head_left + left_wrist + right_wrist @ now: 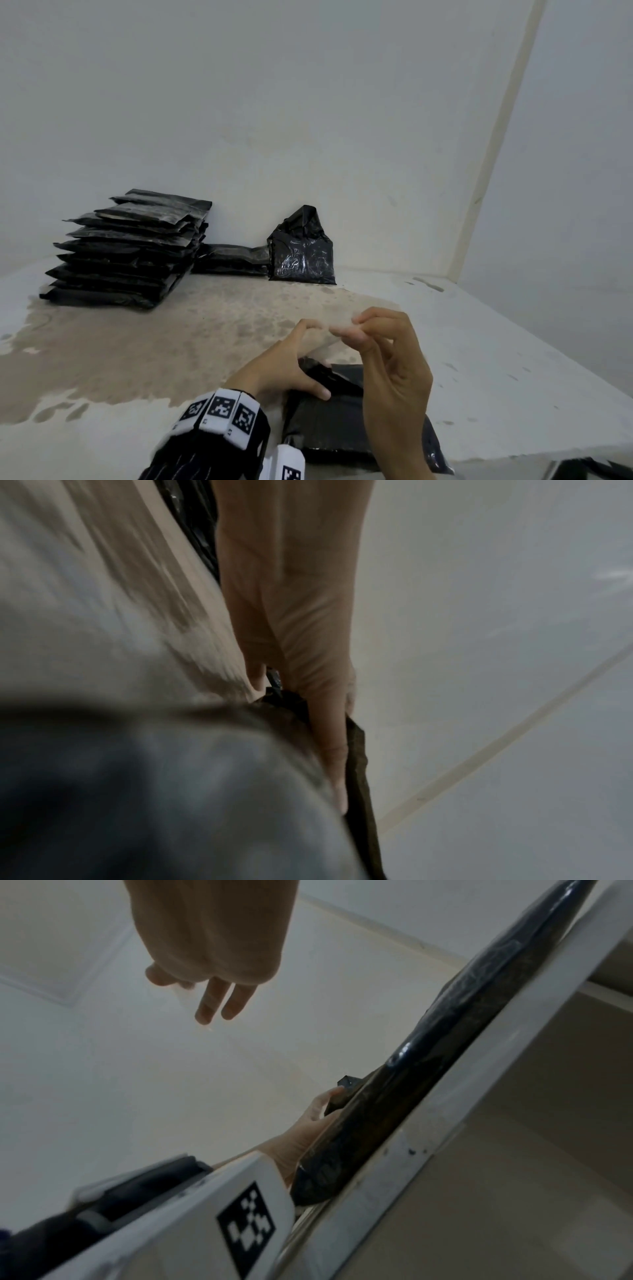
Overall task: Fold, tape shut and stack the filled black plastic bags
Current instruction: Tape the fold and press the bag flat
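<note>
Black plastic is nearly all there is to see on the white desk: a tall stack of folded bags at the far left by the wall, 1 flat bag lying just beside it, and an upright bag with its top still bunched and unfolded. Judging by the stack, most of the work is done, while the upright bag remains to be folded. Nearest the desk's front edge lies the bag in hand, its flap folded over; the left hand presses it down with thumb and curled fingers, and the right hand pinches a strip of clear tape above it, so taping appears to be the current step. No brand, label or legible writing shows; only square black-and-white markers on the wrist bands
</note>
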